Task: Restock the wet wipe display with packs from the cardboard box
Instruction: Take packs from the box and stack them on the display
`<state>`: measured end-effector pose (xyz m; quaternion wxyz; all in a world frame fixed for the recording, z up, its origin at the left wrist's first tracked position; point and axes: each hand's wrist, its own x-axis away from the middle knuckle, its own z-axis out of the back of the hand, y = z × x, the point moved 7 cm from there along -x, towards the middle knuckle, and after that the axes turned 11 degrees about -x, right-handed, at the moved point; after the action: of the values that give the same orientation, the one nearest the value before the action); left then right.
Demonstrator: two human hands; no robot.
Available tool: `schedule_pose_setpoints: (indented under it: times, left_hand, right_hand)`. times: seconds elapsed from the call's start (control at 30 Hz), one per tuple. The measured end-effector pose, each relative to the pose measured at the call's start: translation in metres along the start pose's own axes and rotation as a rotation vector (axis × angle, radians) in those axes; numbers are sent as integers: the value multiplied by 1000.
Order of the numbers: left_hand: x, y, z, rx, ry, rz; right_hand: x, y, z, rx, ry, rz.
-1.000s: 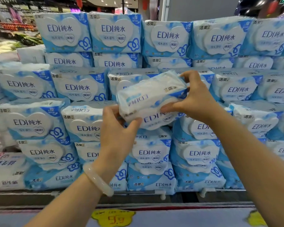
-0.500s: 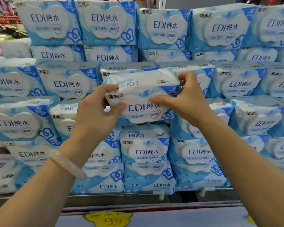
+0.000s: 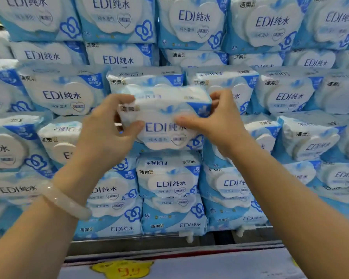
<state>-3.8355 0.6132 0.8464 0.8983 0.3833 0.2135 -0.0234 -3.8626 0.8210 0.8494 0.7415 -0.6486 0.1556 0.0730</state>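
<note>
A blue-and-white wet wipe pack (image 3: 165, 119) marked EDI sits level against the middle of the display, held at both ends. My left hand (image 3: 107, 129) grips its left end, thumb on the front face and fingers behind. My right hand (image 3: 214, 121) grips its right end, thumb across the front and fingers over the top corner. The pack rests on the stacked packs (image 3: 169, 184) in the centre column. The cardboard box is not in view.
A wall of identical wipe packs (image 3: 191, 23) fills the view in stepped rows. A metal shelf rail (image 3: 141, 240) runs below them. A yellow price tag (image 3: 123, 269) sits on the front edge. A pale bangle (image 3: 67, 200) circles my left wrist.
The pack has turned from tilted to level and moved forward into the centre column of the display. Both hands stayed on its ends, and the view has come closer to the shelf.
</note>
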Motion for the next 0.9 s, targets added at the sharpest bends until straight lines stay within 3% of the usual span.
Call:
schedule_pose_setpoints:
  times: [0.13,0.27,0.37,0.57,0.9]
  left_hand:
    - [8,-10,-26,-179,-39,-20]
    - [10,-1,-22,-560,110,-235]
    - [7,-12,-30,-754,-2,-230]
    - [6,-32,-53,-947,-214,-251]
    - [12,-32,-49,-897,-172,-325]
  right_hand:
    - [6,21,3,275,-44,-36]
    - [6,14,-16,811,-260,-27]
    - [17,17,-37,1123,-368,65]
    - [24,35,-50,1288,-327,186]
    - [25,31,-53,1322,-327,191]
